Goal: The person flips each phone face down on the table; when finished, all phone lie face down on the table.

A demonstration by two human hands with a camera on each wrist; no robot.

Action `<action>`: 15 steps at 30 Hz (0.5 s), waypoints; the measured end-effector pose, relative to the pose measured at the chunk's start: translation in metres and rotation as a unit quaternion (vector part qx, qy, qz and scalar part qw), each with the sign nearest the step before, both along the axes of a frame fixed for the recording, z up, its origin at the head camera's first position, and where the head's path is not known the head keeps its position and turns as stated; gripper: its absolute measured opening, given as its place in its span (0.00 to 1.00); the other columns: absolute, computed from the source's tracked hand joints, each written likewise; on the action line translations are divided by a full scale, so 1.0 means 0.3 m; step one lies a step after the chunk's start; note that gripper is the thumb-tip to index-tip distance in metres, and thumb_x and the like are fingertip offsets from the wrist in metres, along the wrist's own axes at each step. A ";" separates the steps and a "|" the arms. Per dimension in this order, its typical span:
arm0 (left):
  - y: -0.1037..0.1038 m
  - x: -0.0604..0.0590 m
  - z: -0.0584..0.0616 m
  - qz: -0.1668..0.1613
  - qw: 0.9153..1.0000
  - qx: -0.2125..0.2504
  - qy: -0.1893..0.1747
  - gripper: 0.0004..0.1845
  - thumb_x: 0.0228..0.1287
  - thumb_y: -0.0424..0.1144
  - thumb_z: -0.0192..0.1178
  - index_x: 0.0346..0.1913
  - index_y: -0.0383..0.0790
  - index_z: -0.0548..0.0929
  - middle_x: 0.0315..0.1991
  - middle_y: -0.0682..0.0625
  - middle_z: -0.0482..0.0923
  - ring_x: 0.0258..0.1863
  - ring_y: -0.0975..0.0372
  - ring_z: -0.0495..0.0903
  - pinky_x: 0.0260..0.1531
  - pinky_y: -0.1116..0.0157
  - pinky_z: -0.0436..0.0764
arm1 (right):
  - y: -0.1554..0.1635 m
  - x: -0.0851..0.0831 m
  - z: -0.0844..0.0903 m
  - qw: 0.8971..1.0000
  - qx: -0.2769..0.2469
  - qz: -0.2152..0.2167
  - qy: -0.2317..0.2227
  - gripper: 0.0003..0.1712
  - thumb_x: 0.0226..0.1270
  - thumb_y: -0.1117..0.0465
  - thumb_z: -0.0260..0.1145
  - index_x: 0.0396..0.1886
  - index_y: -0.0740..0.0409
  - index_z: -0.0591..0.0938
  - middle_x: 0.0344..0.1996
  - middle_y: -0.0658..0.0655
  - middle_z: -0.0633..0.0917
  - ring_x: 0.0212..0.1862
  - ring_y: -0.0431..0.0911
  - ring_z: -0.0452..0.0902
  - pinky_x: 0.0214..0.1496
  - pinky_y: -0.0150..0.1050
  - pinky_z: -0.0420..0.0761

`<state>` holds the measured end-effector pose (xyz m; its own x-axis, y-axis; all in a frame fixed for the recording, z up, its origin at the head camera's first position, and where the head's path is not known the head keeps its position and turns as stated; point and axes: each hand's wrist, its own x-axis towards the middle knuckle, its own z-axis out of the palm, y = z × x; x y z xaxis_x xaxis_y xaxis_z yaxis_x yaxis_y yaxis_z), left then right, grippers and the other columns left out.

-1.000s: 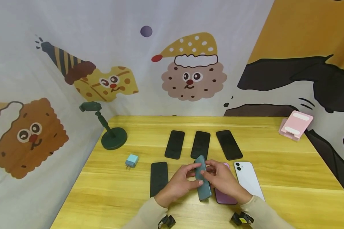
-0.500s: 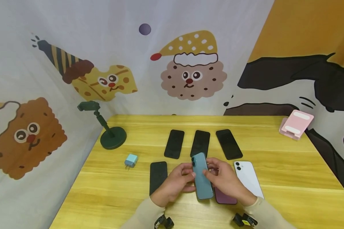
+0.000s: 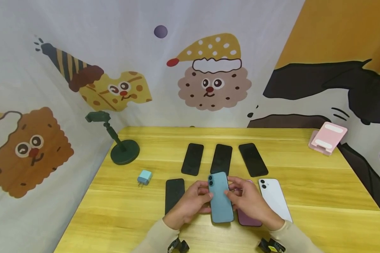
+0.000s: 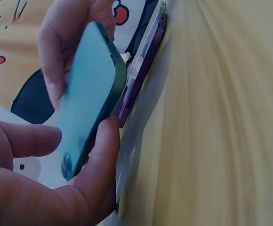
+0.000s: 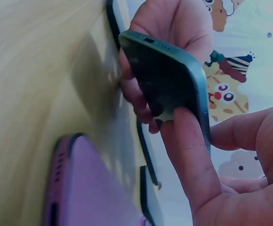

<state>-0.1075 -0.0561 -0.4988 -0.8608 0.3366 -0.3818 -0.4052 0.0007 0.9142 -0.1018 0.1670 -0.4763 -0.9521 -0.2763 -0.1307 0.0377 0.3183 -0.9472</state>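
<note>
Gripping a teal phone [image 3: 220,198] by its edges, back up, above the table [image 3: 320,196]: left hand [image 3: 190,203] and right hand [image 3: 250,203] fingers.

From above and behind the person, the head camera looks forward and down over the whole wooden surface [image 3: 320,196] to the cartoon-printed backdrop, taking in both hands from a middling distance. The left wrist camera sits very close, low against the surface, looking along the left hand [image 4: 42,188] at the teal phone [image 4: 87,101] and the purple phone [image 4: 143,66] beyond. The right wrist camera is just as close and low, facing back from the opposite side. All three views share the teal phone and the fingers around it.
</note>
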 end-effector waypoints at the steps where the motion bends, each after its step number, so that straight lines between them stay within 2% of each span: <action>1: -0.002 0.001 0.001 -0.003 1.000 -0.003 0.001 0.26 0.77 0.33 0.62 0.71 0.34 0.69 0.53 0.41 0.75 0.44 0.56 0.84 0.39 0.52 0.91 | 0.004 0.000 -0.006 1.000 -0.001 0.000 -0.002 0.36 0.74 0.65 0.69 0.76 0.74 0.69 0.47 0.66 0.88 0.35 0.44 0.89 0.27 0.44 0.89; 9: -0.012 0.010 0.012 -0.017 1.000 -0.022 0.011 0.30 0.75 0.34 0.64 0.75 0.28 0.69 0.55 0.40 0.74 0.45 0.56 0.85 0.43 0.53 0.91 | 0.011 0.010 -0.059 1.000 0.026 -0.002 -0.013 0.37 0.71 0.68 0.71 0.74 0.77 0.69 0.41 0.61 0.84 0.35 0.44 0.87 0.29 0.40 0.90; 15: -0.013 0.019 0.025 -0.033 0.999 -0.032 0.029 0.32 0.76 0.34 0.63 0.76 0.25 0.68 0.53 0.40 0.76 0.50 0.57 0.84 0.46 0.52 0.90 | 0.006 0.011 -0.071 0.994 0.104 0.001 0.030 0.35 0.68 0.68 0.73 0.72 0.76 0.74 0.35 0.54 0.85 0.29 0.39 0.82 0.26 0.34 0.87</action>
